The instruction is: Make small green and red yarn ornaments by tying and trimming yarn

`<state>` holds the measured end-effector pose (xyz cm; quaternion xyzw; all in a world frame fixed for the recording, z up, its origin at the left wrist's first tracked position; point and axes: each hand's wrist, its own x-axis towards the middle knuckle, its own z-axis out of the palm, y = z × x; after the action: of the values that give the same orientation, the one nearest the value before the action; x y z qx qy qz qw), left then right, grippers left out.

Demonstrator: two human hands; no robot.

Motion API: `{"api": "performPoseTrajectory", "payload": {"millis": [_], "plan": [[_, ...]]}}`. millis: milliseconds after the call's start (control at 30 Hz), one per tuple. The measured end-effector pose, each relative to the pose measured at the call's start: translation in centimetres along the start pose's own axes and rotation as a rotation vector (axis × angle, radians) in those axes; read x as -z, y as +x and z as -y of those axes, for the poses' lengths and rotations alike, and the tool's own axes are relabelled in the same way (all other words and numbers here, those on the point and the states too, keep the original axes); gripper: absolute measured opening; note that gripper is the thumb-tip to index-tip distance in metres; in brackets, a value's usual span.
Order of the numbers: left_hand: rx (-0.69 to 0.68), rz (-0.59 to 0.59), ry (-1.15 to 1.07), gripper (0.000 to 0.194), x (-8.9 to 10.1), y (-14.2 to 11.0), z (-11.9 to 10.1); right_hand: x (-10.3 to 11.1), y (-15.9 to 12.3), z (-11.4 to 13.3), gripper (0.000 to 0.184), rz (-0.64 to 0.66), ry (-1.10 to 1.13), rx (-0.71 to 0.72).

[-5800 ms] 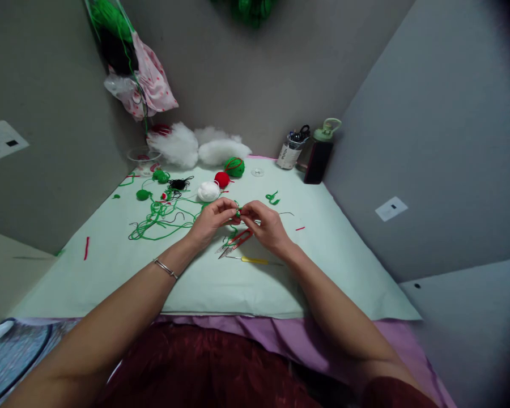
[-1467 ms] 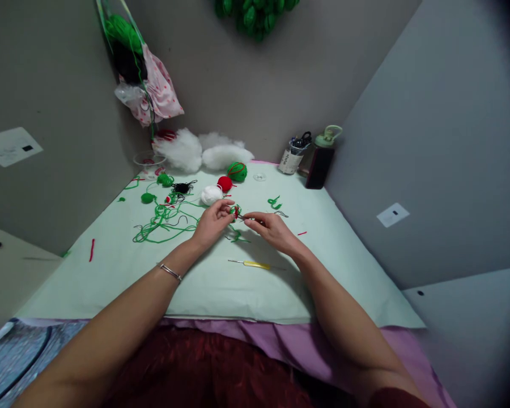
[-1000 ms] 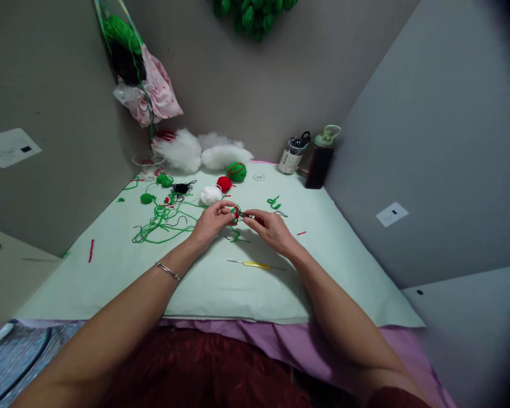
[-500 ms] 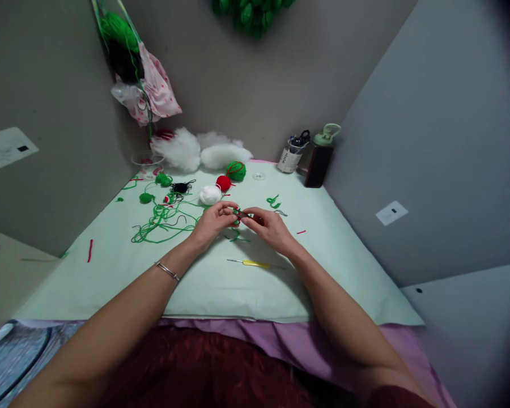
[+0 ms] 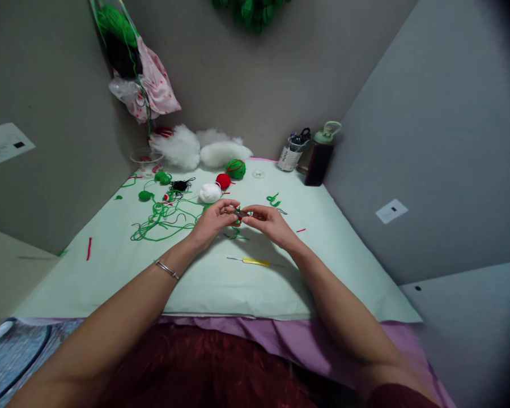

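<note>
My left hand [image 5: 213,222] is closed on a small crocheted piece [image 5: 237,222] in green and red, mostly hidden by the fingers. My right hand [image 5: 268,223] grips thread snips [image 5: 241,213], whose dark blades lie against the piece. The snips' handle is hidden in the palm. Just below the hands, green yarn ends [image 5: 238,236] lie on the table. Nearer to me rests a crochet hook [image 5: 255,262] with a yellow grip. A white yarn ball [image 5: 209,193] sits beyond my left hand.
Loose green yarn [image 5: 157,222] tangles left of my hands. Behind are a red yarn ball [image 5: 223,181], a green yarn ball [image 5: 236,169] and white stuffing [image 5: 225,153]. A pen cup [image 5: 289,157] and a bottle [image 5: 319,161] stand at the back right.
The snips lay on the table under my hands at first; now my right hand holds them. Their blades have moved in against the crocheted piece. The hook stays on the table.
</note>
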<state>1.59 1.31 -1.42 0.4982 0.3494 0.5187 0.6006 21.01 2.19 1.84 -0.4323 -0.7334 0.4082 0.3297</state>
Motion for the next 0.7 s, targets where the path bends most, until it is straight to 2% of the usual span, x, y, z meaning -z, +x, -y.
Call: {"api": "performPoseTrajectory", "payload": {"millis": [300, 433, 500, 567, 633, 700], "plan": [[-0.004, 0.021, 0.027, 0.042, -0.1, -0.1, -0.2, 0.0, 0.2, -0.6, 0.04, 0.058, 0.28, -0.103], [0.011, 0.005, 0.047, 0.04, -0.1, 0.0, -0.4, 1.9, 0.0, -0.6, 0.04, 0.111, 0.36, -0.09], [0.021, -0.038, 0.067, 0.038, 0.1, 0.1, -0.4, 3.4, -0.2, -0.7, 0.041, 0.244, 0.353, -0.056], [0.015, -0.085, 0.084, 0.036, 0.2, 0.2, -0.3, 4.7, -0.5, -0.7, 0.043, 0.42, 0.244, -0.04], [0.003, -0.116, 0.088, 0.035, 0.4, 0.3, -0.3, 5.3, -0.7, -0.7, 0.045, 0.56, 0.09, -0.039], [-0.001, -0.128, 0.082, 0.034, 0.4, 0.4, -0.3, 5.1, -0.8, -0.7, 0.042, 0.638, -0.053, -0.034]]}}
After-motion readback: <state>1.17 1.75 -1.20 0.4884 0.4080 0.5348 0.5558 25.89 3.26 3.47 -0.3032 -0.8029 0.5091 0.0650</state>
